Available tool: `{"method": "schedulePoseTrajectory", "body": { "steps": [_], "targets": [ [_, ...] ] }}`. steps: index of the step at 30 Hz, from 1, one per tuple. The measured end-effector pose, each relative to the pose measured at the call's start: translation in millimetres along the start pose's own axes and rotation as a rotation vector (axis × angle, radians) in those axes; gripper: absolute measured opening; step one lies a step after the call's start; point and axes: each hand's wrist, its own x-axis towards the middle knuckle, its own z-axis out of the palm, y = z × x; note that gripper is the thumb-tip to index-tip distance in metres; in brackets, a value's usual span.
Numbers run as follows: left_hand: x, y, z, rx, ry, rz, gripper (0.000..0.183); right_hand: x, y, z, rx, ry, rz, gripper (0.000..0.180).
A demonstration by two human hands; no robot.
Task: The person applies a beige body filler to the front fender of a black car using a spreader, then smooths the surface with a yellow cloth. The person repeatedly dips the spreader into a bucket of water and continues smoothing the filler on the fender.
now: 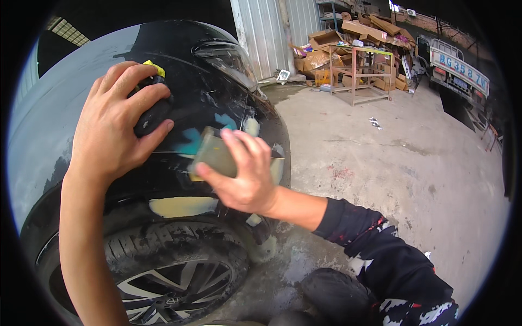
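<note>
In the head view a black car's front corner fills the left half. My left hand grips a dark rounded object, probably a hand pad, against the fender; a yellow scrap shows beyond its fingers. With my right hand I hold a grey-green block, blurred, against the bumper; its lower edge shows yellow. Around it are a teal patch and a pale filler patch. A larger cream filler patch lies above the tyre.
The headlight sits above the bumper. Below is the alloy wheel. To the right, beyond the concrete floor, stand a metal frame stand, piled cardboard boxes and a white truck. My dark-clothed knee is at the bottom.
</note>
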Motion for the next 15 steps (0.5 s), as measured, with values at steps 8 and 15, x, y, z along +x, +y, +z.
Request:
{"method": "schedulePoseTrajectory", "body": {
  "steps": [8, 15],
  "targets": [
    [-0.8, -0.4, 1.9, -0.006, 0.022, -0.002, 0.041, 4.4, -1.7, -3.2, -0.001, 0.043, 0.013, 0.049],
    [-1.4, -1.1, 0.2, 0.021, 0.034, 0.000, 0.041, -1.8, -0.4, -4.8, 0.024, 0.138, 0.012, 0.053]
  ]
}}
